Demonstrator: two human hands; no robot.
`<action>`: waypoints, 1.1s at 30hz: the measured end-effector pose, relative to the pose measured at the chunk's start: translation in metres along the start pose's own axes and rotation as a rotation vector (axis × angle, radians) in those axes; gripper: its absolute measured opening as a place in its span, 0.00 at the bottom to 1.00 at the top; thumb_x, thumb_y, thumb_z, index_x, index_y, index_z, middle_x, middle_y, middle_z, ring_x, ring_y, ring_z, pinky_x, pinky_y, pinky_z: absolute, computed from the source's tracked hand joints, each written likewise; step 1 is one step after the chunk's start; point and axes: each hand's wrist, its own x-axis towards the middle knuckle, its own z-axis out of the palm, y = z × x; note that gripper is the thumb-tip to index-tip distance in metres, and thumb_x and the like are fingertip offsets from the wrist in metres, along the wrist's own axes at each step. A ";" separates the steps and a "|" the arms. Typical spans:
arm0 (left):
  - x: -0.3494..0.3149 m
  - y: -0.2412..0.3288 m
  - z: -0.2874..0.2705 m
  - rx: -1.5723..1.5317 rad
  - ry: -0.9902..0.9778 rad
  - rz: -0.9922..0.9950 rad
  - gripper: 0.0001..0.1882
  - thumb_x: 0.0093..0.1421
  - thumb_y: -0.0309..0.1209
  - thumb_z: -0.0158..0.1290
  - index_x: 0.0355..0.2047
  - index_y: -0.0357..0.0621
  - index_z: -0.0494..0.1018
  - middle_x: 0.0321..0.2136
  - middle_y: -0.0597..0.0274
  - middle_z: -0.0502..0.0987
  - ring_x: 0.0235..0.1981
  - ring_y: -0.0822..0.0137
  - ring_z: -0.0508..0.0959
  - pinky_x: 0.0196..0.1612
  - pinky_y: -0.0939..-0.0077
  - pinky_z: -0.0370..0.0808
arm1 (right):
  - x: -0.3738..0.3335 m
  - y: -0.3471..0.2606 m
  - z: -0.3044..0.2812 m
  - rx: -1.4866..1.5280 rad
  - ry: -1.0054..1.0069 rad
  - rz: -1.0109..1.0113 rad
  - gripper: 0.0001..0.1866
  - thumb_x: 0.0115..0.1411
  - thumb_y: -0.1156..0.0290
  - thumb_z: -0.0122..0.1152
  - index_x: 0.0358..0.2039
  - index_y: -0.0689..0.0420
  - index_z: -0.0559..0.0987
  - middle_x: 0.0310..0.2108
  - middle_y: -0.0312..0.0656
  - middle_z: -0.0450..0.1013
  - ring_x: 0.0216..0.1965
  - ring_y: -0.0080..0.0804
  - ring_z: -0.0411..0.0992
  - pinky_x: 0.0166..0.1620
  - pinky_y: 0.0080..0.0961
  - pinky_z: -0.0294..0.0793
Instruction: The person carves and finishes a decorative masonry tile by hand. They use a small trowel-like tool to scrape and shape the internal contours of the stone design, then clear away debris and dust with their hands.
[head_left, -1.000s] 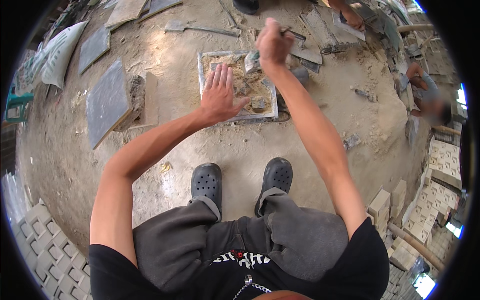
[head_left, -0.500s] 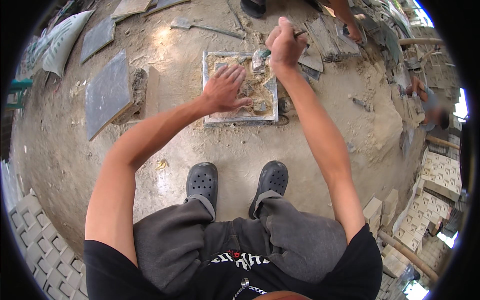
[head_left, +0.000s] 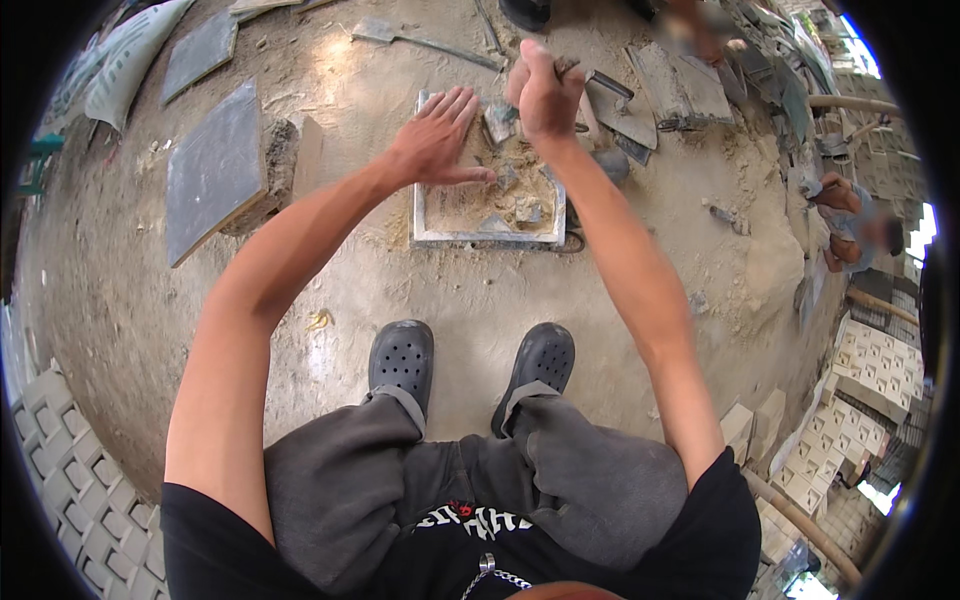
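A square mould with a pale rim [head_left: 490,238] lies on the ground in front of me, with sandy grit and grey fragments [head_left: 528,210] inside. My left hand [head_left: 437,137] is spread palm down over its far left part, fingers stretched and nothing gripped. Over the far right part, my right hand [head_left: 548,98] is closed around a dark-handled tool [head_left: 567,68]; the handle end pokes out beside the thumb. A grey-green piece [head_left: 499,120] shows just left of that fist; whether it belongs to the tool, I cannot tell.
A trowel [head_left: 628,115] lies right of the mould. Grey slabs [head_left: 215,170] stand at the left; a long flat-ended tool [head_left: 430,46] lies beyond. Sand is heaped at the right. Another person [head_left: 850,220] crouches far right, near stacked pale blocks [head_left: 880,360].
My left hand has moved slightly away from me, toward the mould's far left edge. My right fist has shifted left, still around the tool, and the trowel now shows more fully.
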 end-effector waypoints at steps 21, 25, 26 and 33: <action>0.010 -0.013 0.001 0.033 0.083 -0.156 0.73 0.44 0.83 0.36 0.67 0.25 0.39 0.69 0.38 0.42 0.72 0.49 0.39 0.73 0.59 0.38 | 0.019 0.019 -0.038 0.093 -0.283 0.144 0.25 0.63 0.70 0.48 0.07 0.53 0.60 0.05 0.34 0.57 0.07 0.22 0.52 0.13 0.26 0.49; -0.003 -0.013 0.006 0.005 0.123 -0.182 0.73 0.43 0.83 0.37 0.67 0.26 0.39 0.69 0.38 0.42 0.72 0.47 0.39 0.73 0.57 0.38 | 0.026 -0.023 -0.013 -0.004 -0.197 0.048 0.26 0.64 0.66 0.43 0.09 0.51 0.52 0.06 0.34 0.49 0.08 0.25 0.44 0.16 0.27 0.46; -0.006 -0.012 0.007 -0.011 0.150 -0.171 0.73 0.43 0.83 0.38 0.67 0.26 0.39 0.69 0.38 0.42 0.72 0.47 0.39 0.73 0.57 0.39 | 0.030 -0.028 -0.012 0.062 -0.271 0.063 0.27 0.64 0.67 0.44 0.08 0.50 0.53 0.06 0.33 0.51 0.08 0.23 0.48 0.15 0.27 0.46; -0.007 -0.040 0.016 -0.395 0.255 -0.128 0.66 0.47 0.80 0.39 0.68 0.33 0.43 0.68 0.39 0.47 0.70 0.44 0.48 0.71 0.50 0.46 | 0.017 0.029 -0.002 -0.182 -0.338 0.020 0.26 0.65 0.69 0.46 0.08 0.49 0.59 0.07 0.29 0.55 0.07 0.20 0.50 0.14 0.24 0.48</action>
